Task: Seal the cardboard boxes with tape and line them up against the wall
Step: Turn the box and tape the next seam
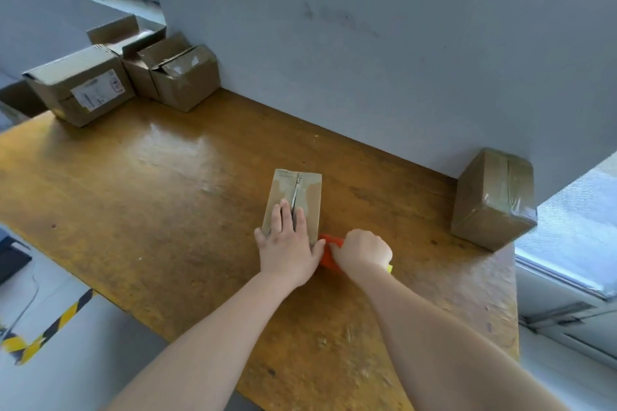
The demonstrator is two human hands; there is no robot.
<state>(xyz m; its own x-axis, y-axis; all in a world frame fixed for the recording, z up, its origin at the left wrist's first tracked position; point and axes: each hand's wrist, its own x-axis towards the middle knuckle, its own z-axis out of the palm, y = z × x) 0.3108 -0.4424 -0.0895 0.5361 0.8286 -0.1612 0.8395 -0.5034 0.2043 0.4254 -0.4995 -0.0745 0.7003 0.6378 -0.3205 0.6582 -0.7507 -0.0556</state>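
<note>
Small cardboard box point(309, 197) pinned for taping.
Probably light, stiff, prone to sliding: left hand point(288, 243) presses flat-fingered on top; right hand point(364, 248) clamps the orange dispenser point(329, 252).

Free: the worn orange-brown wooden counter point(150, 183) is bare from 7 to 10 o'clock of the small brown cardboard box point(303, 190) mid-counter, so a hand passes easily. The grey wall point(367, 43) shuts off 12 to 2, with a bare strip before it. At 3, against the wall, a tape-wrapped brown cardboard box point(490, 203); the gap between is open. At 10, far corner, a cluster of brown cardboard boxes point(180, 83). The right hand point(362, 248) gripping an orange plastic tool point(330, 240) crowds 5.
</note>
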